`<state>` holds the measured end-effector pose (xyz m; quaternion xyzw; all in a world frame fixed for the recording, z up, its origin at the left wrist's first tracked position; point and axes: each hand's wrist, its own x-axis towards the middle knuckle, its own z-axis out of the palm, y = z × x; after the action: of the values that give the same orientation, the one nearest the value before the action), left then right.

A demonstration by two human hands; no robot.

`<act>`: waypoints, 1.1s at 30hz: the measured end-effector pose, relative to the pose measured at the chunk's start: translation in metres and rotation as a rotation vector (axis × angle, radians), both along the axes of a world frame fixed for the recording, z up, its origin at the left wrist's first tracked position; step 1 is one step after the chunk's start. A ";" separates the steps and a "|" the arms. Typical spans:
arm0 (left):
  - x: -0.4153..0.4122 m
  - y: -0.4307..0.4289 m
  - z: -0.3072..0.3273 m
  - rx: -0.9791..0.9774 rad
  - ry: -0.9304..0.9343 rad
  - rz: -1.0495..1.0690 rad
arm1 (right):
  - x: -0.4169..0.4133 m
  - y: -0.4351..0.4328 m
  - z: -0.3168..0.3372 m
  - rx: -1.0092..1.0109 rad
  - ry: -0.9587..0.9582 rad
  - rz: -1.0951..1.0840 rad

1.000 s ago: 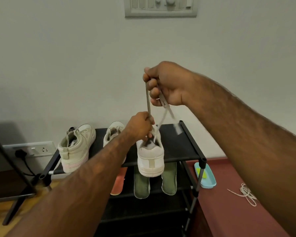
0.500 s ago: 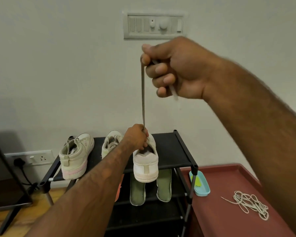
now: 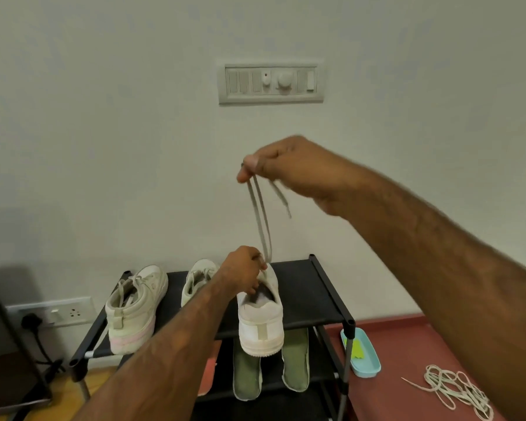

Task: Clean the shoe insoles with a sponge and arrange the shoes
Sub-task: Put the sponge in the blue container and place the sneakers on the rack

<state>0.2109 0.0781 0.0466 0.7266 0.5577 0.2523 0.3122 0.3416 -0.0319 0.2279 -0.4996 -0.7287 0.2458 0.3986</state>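
1. Pinching a grey lace (image 3: 260,217) between thumb and fingertips, the right hand (image 3: 286,165) is raised before the wall, above the rack; the lace hangs as a loop with one loose end
2. The left hand (image 3: 243,271) grips a white shoe (image 3: 260,323) at its opening, fingers curled where the loop meets it
3. This shoe stands on the top shelf (image 3: 313,287) of the black rack, its heel overhanging the front edge
4. Two pale shoes (image 3: 134,308) (image 3: 198,281) sit on the shelf's left half
5. Two green insoles (image 3: 246,378) (image 3: 295,360) lie on the lower shelf below the white shoe, with an orange insole (image 3: 207,375) to their left
6. On the red bench (image 3: 407,344) to the right of the rack, a blue tray (image 3: 365,369) at the left edge holds a yellow-green sponge (image 3: 357,349); loose laces (image 3: 456,390) lie heaped nearer the front
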 end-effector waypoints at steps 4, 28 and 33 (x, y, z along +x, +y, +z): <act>-0.009 -0.001 -0.003 0.052 0.059 -0.010 | -0.001 0.014 -0.020 -0.047 0.184 -0.002; -0.027 0.002 -0.024 0.166 -0.094 -0.149 | 0.000 0.065 -0.188 -0.323 0.132 -0.178; -0.038 0.000 -0.029 0.215 0.047 -0.158 | -0.009 0.069 -0.210 -0.304 -0.393 -0.303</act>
<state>0.1733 0.0785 0.0177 0.8033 0.4755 0.2683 0.2381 0.3330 0.0374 0.0179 -0.6949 -0.6639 0.1880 0.2025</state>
